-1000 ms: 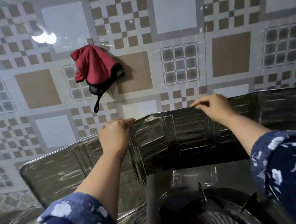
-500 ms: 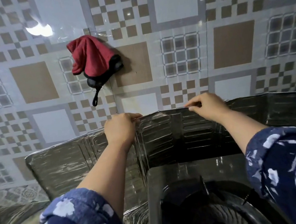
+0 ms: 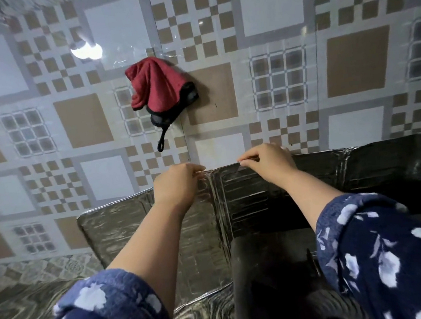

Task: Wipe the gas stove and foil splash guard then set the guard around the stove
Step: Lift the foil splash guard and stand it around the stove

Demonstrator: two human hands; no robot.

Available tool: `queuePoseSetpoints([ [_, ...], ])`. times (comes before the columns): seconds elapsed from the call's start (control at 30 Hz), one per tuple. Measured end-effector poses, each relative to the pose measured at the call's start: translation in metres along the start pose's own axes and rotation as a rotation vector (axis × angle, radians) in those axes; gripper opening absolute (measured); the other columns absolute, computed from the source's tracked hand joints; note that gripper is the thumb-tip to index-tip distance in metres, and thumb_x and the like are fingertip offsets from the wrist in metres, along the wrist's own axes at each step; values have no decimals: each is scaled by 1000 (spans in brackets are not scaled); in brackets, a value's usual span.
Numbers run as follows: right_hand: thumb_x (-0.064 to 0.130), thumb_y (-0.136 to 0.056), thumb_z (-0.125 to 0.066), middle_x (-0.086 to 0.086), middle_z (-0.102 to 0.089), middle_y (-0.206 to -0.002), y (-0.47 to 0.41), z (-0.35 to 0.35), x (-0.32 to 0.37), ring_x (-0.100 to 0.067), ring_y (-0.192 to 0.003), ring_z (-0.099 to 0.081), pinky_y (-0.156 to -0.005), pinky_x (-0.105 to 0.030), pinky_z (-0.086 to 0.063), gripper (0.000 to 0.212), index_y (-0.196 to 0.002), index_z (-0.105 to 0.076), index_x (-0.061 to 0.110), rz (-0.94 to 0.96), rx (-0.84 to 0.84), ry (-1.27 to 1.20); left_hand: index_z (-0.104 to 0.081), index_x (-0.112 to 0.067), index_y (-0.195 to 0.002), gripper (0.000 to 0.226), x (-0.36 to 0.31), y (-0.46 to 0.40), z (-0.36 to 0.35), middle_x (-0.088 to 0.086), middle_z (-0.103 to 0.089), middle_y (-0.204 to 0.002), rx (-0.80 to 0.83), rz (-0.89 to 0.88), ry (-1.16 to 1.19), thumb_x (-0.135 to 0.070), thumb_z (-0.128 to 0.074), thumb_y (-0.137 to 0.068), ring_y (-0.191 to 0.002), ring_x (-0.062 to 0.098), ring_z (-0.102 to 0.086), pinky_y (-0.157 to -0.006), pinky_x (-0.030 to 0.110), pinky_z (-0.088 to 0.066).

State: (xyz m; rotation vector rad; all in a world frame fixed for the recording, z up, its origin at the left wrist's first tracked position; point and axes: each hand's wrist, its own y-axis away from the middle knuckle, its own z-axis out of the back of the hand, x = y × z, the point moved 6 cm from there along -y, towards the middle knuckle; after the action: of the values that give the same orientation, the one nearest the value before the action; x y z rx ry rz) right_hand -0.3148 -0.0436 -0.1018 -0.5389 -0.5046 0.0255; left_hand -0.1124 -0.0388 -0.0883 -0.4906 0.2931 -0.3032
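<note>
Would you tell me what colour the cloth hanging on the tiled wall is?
The cloth is dark red, draped over a black item; the head view shows it best.

foil splash guard (image 3: pixel 257 196) walls the gas stove (image 3: pixel 271 263) behind and left; open above

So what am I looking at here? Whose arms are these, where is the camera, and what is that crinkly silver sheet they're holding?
No machine here: these are a person's own arms, filmed by a wide-angle camera worn on their head, looking forward and down. The left hand and right hand each pinch the top edge of a folding silver foil splash guard, which stands upright against the patterned tiled wall. In front of it, partly hidden by the blue flowered sleeves, sits the dark gas stove on a marbled grey countertop. A red cloth hangs on the wall over something black.
</note>
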Motion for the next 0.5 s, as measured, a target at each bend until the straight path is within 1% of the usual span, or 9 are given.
queuePoseSetpoints([
  [0.07,39,-92,-57,8,-69,-116,1,0,1,-21,-115,-56,-102,-42,-32,20,-104,-71,34,-17,-6,-5,-65,-38,-114,37,4,5,10,0,-71,-110,30,-23,-74,-14,-46,-93,-94,26,-66,-62,30,-44],
  [0.1,39,-91,-57,8,-69,-115,1,0,2,-21,-114,-57,-101,-41,-33,20,-103,-72,33,-27,-8,-13,-63,-41,-116,43,3,7,15,1,-71,-110,54,-39,-100,-10,-45,-93,-90,25,-66,-61,30,-44],
  [0.17,39,-91,-58,8,-70,-113,2,0,7,-21,-111,-58,-97,-38,-35,19,-101,-72,33,-42,-17,-17,-60,-44,-119,45,1,10,22,1,-70,-111,107,-68,-122,-11,-45,-93,-86,23,-64,-61,31,-44],
  [0.23,39,-91,-57,8,-70,-112,3,0,12,-22,-110,-58,-95,-39,-34,18,-100,-72,34,-51,-28,-1,-62,-46,-116,40,0,10,27,-1,-70,-111,140,-78,-83,-15,-50,-93,-88,22,-63,-64,32,-47],
  [0.3,38,-92,-57,7,-71,-110,4,1,15,-22,-109,-58,-94,-39,-33,17,-97,-73,34,-68,-24,11,-64,-42,-115,36,-1,9,30,-1,-70,-111,179,-70,-36,-16,-55,-90,-88,21,-63,-68,33,-50],
  [0.4,36,-92,-56,7,-70,-110,5,4,17,-22,-109,-57,-91,-38,-31,17,-94,-73,34,-86,-9,14,-67,-29,-116,38,-4,7,28,6,-69,-115,233,-33,68,-5,-53,-88,-92,22,-64,-78,34,-52],
  [0.47,35,-92,-56,7,-70,-110,4,6,16,-22,-109,-57,-95,-39,-32,17,-92,-73,34,-93,10,11,-67,-22,-116,37,-7,7,29,9,-68,-117,245,3,153,-1,-53,-88,-98,23,-65,-85,30,-50],
  [0.5,35,-92,-57,7,-69,-111,3,7,15,-22,-109,-57,-98,-41,-33,16,-91,-73,33,-99,26,8,-67,-20,-117,37,-9,6,29,11,-68,-117,248,19,190,-1,-54,-88,-101,25,-65,-85,28,-49],
])
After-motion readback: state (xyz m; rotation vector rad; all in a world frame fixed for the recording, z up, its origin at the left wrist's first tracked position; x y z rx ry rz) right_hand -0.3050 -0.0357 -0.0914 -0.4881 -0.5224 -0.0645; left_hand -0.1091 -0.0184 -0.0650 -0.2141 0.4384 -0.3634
